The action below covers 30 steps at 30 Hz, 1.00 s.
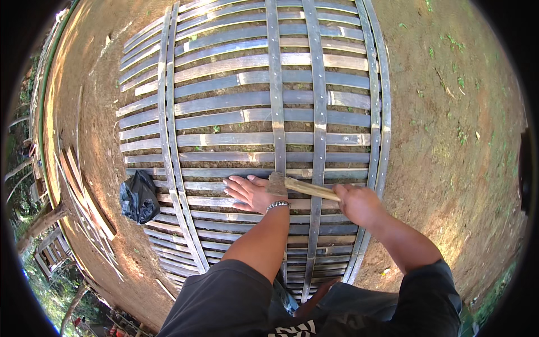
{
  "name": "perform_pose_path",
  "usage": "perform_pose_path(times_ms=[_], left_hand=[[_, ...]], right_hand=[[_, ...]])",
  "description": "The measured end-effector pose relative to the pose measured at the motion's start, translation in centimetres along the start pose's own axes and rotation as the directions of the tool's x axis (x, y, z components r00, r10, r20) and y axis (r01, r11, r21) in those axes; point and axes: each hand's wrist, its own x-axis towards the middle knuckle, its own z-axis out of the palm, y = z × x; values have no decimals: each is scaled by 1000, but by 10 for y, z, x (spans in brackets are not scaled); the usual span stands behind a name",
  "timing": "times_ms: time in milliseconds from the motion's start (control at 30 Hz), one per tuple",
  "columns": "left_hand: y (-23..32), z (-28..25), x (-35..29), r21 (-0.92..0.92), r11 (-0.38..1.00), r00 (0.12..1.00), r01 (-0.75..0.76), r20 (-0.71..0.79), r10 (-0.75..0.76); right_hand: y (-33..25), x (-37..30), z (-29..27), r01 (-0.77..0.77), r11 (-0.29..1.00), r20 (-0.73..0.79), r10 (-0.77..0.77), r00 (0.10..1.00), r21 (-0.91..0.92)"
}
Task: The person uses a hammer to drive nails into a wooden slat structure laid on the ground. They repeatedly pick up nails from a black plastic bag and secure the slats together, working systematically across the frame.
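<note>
A hammer (pixel 311 189) with a pale wooden handle and a dull brown head is gripped near the handle's end by my right hand (pixel 362 206). Its head is close beside my left hand (pixel 251 194), over an upright strip of the bamboo slat panel (pixel 224 102); I cannot tell whether it touches. My left hand lies flat on the slats, fingers spread toward the left, a chain bracelet (pixel 278 205) on its wrist. Dark and pale slats run crosswise under long strips dotted with small nail heads. No loose nail can be made out.
A black plastic bag (pixel 139 196) rests on the panel's left edge. Bare brown soil (pixel 449 123) surrounds the panel. Long bamboo strips (pixel 90 196) lie on the ground at the left, near a small wooden crate-like frame (pixel 53 251).
</note>
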Motion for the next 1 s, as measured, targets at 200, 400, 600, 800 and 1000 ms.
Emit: perform_pose_path(times_ms=[200, 400, 600, 800, 1000], left_hand=[[8, -12, -5, 72, 997, 999, -39, -11, 40], [3, -5, -2, 105, 991, 992, -86, -84, 95], [22, -23, -5, 92, 996, 999, 24, 37, -27], [19, -22, -5, 87, 996, 999, 17, 38, -21], [31, -32, -8, 121, 993, 994, -9, 109, -4]], right_hand=[[0, 1, 4, -88, 992, 54, 83, 995, 92], [0, 7, -9, -104, 993, 185, 92, 978, 54], [25, -44, -57, -360, 843, 187, 309, 932, 400], [61, -164, -87, -524, 712, 171, 509, 844, 468], [-9, -298, -26, -701, 387, 94, 835, 542, 598]])
